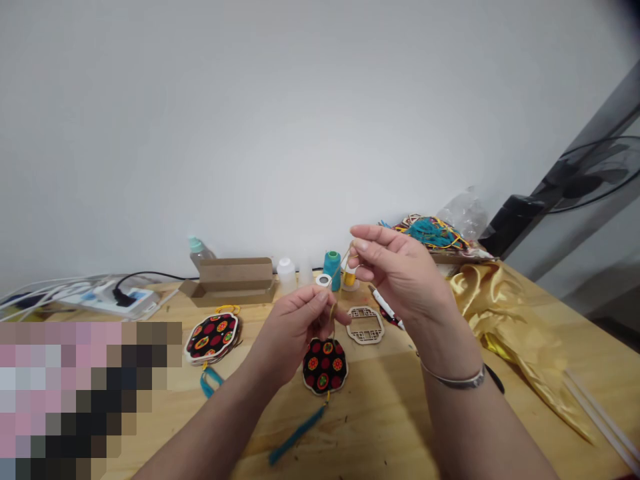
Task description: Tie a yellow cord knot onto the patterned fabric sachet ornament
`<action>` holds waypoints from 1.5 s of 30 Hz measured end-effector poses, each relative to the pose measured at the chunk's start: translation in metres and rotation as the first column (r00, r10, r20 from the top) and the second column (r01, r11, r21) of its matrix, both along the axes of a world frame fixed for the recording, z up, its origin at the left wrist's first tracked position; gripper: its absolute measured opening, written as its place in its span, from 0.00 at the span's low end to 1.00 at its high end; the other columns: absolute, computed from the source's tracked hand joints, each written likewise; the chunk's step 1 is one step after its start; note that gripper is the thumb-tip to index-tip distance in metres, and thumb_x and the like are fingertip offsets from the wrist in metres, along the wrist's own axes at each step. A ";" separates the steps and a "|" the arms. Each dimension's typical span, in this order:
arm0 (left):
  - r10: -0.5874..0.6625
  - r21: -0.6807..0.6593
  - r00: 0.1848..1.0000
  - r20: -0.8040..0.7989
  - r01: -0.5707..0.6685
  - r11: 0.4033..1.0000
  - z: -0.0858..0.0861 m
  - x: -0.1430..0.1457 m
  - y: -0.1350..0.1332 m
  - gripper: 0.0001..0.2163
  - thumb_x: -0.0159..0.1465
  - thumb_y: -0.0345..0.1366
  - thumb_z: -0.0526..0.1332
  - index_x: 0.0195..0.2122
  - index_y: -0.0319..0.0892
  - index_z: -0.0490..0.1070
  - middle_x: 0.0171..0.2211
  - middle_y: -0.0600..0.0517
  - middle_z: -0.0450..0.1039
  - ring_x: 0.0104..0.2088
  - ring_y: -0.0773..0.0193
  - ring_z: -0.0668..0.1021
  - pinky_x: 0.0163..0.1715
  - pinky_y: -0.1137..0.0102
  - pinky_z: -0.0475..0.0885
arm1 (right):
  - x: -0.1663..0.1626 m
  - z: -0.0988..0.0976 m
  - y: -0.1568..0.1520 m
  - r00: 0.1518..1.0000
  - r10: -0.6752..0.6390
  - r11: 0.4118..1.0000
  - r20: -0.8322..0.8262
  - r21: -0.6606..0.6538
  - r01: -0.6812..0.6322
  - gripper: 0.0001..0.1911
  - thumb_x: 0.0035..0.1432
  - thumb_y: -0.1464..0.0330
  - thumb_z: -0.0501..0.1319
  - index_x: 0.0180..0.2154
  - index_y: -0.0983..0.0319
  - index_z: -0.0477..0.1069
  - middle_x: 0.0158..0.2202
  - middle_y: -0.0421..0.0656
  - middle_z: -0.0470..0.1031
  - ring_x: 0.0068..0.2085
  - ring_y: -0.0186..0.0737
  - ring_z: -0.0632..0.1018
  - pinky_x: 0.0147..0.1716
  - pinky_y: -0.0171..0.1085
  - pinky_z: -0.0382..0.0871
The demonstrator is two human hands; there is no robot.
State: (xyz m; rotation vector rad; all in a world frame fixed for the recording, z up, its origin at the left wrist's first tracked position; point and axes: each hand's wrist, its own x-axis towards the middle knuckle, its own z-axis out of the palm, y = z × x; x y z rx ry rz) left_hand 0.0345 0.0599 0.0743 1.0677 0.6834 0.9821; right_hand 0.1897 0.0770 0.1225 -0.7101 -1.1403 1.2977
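My right hand (395,260) is raised and pinches a thin yellowish cord (342,261) between thumb and fingertips. Lower and to the left, my left hand (295,323) is closed with thumb and fingers on the same cord. Beneath my left hand is a black ornament (325,365) with red and orange flower patterns and a pale scalloped rim; the cord appears to run down to its top. A teal tassel (297,437) trails from its lower end onto the table. A white ring-shaped piece (324,281) shows just above my left fingers; whether I touch it, I cannot tell.
Similar ornaments (213,337) lie stacked at left. Behind my hands are an open cardboard box (236,280), a white bottle (287,275) and a teal thread spool (332,263). A wooden lattice frame (365,325), white marker (384,303) and gold cloth (500,313) lie to the right.
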 end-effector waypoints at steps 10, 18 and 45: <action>0.061 0.063 0.992 -0.110 -0.054 0.997 -0.002 -0.003 0.004 0.09 0.59 0.38 0.57 0.26 0.37 0.70 0.17 0.58 0.56 0.20 0.72 0.57 0.21 0.74 0.51 | 0.003 0.004 0.004 0.973 -0.195 0.980 -0.124 0.024 0.199 0.11 0.44 0.73 0.63 0.34 0.63 0.67 0.24 0.37 0.66 0.26 0.29 0.68 0.21 0.30 0.60; 0.139 0.227 0.894 -0.427 -0.043 0.973 -0.004 -0.006 0.010 0.11 0.59 0.40 0.56 0.26 0.39 0.70 0.20 0.57 0.61 0.23 0.70 0.62 0.25 0.74 0.57 | 0.015 0.009 0.002 0.916 -0.375 0.915 -0.145 0.100 0.390 0.10 0.46 0.75 0.62 0.34 0.63 0.67 0.23 0.36 0.65 0.25 0.27 0.69 0.18 0.28 0.59; 0.579 0.731 0.699 -0.419 -0.118 0.672 0.010 -0.018 0.004 0.12 0.60 0.36 0.55 0.44 0.45 0.71 0.53 0.49 0.66 0.52 0.59 0.67 0.51 0.65 0.60 | -0.004 0.006 -0.013 0.937 -0.236 0.957 0.257 0.228 0.179 0.07 0.50 0.73 0.61 0.34 0.62 0.71 0.28 0.39 0.70 0.30 0.29 0.71 0.30 0.31 0.67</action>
